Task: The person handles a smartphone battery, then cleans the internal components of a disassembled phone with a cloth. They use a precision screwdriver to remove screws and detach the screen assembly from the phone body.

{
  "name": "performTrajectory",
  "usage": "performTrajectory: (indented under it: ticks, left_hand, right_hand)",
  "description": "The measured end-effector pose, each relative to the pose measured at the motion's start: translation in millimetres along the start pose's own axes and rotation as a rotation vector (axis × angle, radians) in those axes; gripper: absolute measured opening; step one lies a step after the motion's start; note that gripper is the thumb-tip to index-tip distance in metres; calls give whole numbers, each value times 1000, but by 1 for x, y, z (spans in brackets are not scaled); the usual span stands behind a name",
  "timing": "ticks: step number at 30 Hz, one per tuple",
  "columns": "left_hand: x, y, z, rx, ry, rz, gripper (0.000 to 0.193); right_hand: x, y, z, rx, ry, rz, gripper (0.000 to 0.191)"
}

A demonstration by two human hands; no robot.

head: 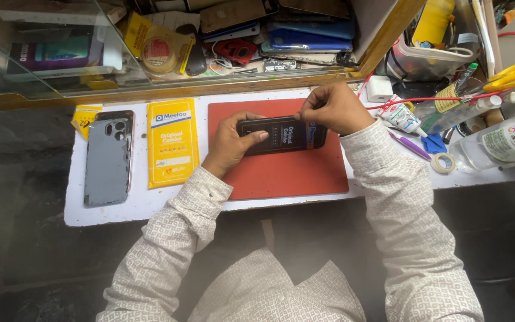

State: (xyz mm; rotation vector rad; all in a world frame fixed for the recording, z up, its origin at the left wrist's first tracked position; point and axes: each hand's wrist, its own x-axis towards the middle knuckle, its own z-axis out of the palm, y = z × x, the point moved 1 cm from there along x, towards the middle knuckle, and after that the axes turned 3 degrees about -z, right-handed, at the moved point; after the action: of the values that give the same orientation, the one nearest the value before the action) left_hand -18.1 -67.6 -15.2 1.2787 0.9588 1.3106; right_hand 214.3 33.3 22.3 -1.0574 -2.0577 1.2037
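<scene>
You have a dark phone screen panel [281, 135] lying lengthwise over the upper part of the red work mat [287, 173], with a printed protective film on its face. Your left hand [231, 143] grips its left end, thumb laid across the front and fingers curled beneath. Your right hand [333, 108] is closed in a pinch at the panel's upper right edge; whether it holds a film tab or only the edge, you cannot tell from here. It looks like you are at the peeling or checking stage on this panel, so the next move calls for a steady left-hand hold while the right draws slowly and flat, keeping the panel from flexing. Just left of the mat lies a yellow packet [172, 143], and beyond it a grey phone back housing [108, 158] with its camera cutouts facing up, both on the white board [150, 206]. To your right sit a small glue tube [402, 116], a purple tool [409, 145], a roll of tape [443, 162] and a clear bottle [499, 146], all well apart from the panel.
</scene>
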Motion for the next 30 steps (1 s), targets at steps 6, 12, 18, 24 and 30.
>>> performTrajectory:
  ticks: [6,12,18,24,30]
  left_hand:
    - [3,-1,1,-3,-5,15,26]
    - [3,-2,0,-38,-4,-10,25]
    - [4,-2,1,-20,16,-9,27]
    - [3,-1,1,-32,-4,7,25]
    - [4,0,2,-15,8,-3,25]
  right_hand:
    - [-6,-25,20,-327,156,-4,20]
    - [-10,-31,24,-379,196,-74,15]
    - [-11,-24,24,-331,213,-49,16]
    - [-7,-20,28,-356,238,-100,19]
    - [-6,-24,31,-375,248,-38,26]
